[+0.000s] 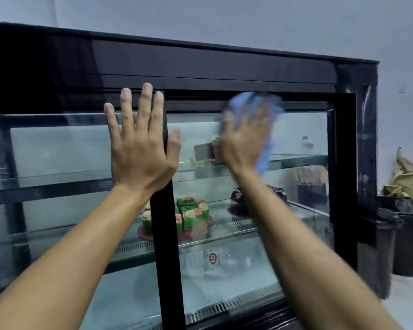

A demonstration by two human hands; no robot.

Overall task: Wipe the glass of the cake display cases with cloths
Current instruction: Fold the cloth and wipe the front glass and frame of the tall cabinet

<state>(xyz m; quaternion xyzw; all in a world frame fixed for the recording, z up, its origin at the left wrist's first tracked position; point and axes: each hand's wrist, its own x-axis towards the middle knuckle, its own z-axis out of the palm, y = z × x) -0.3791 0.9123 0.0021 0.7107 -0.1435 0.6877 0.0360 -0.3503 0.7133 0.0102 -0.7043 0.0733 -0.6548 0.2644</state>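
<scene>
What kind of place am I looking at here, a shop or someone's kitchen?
Most likely a bakery or cake shop, seen from the staff side. A black-framed glass display case holds a green cake with pink and cream rosettes and a dark chocolate cake on its shelves, and black bins stand beside it.

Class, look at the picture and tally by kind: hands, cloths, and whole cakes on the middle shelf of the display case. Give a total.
Hands: 2, left hand and right hand
Cloths: 1, blue cloth
Cakes: 2, green cake and dark cake
Total: 5
</scene>
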